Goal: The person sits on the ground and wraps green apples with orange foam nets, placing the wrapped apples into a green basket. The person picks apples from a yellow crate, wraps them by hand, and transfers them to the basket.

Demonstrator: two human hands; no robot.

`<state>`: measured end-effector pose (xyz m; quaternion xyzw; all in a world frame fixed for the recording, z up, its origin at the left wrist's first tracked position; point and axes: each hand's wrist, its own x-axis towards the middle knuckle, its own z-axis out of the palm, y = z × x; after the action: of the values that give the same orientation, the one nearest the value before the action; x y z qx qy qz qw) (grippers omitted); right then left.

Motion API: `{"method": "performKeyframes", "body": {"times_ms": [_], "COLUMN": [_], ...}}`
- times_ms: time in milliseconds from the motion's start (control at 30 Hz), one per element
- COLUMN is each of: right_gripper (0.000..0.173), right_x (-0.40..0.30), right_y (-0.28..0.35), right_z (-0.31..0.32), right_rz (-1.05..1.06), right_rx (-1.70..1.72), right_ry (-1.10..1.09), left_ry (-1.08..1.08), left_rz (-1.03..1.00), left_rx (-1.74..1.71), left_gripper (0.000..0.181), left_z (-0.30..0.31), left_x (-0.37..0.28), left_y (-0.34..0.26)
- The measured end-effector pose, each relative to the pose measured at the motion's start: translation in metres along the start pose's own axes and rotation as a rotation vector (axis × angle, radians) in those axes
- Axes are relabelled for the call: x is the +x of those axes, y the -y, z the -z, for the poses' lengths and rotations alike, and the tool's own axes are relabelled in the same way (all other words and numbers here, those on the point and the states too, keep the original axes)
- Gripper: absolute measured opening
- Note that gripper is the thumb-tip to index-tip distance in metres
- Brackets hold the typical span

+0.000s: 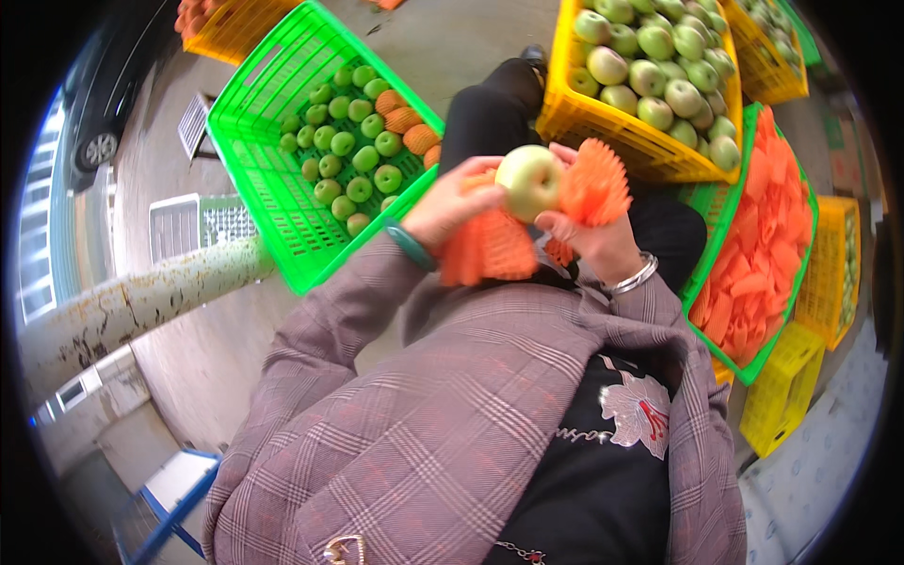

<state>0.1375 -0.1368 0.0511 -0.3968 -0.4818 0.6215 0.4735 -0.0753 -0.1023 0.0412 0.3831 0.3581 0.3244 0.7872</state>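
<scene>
A pale green apple (pixel 528 185) is held between both hands above the lap. My left hand (pixel 459 201) has its fingers on the apple's left side, with orange foam net sleeves (pixel 487 247) hanging beneath the palm. My right hand (pixel 597 236) touches the apple's lower right with the thumb and holds a bunched orange foam net (pixel 597 183) against its right side. Left of the hands, a green plastic crate (pixel 265 205) holds loose green apples (pixel 342 143) and several in orange nets (pixel 420 139). A yellow crate (pixel 635 152) heaped with green apples (pixel 655 42) stands at the upper right.
A green crate (pixel 748 378) full of orange foam nets (pixel 759 268) stands at the right. Beyond it are yellow crates (pixel 784 388). A rusty white pole (pixel 148 293) runs in from the left. A folding chair (pixel 176 487) is at lower left, a black car (pixel 116 92) at upper left.
</scene>
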Motion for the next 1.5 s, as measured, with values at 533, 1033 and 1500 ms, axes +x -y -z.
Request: {"method": "performKeyframes", "body": {"times_ms": [533,1033,1500], "right_gripper": [0.066,0.041,0.042], "right_x": [0.066,0.082,0.058], "right_y": [-0.047,-0.069,0.000], "right_z": [-0.049,-0.051,-0.040], "right_rz": [-0.250,-0.426,-0.259], "right_rx": [-0.334,-0.236,0.286], "right_ry": [0.260,0.094,0.103], "left_ry": [-0.421,-0.885,0.166], "left_rz": [0.009,0.327,-0.445], "left_rx": [-0.012,0.677,0.127], "left_gripper": [0.061,0.055,0.063], "left_z": [0.274,0.393,0.021], "left_x": [-0.004,-0.050,0.042], "left_y": [0.062,0.169,-0.027]}}
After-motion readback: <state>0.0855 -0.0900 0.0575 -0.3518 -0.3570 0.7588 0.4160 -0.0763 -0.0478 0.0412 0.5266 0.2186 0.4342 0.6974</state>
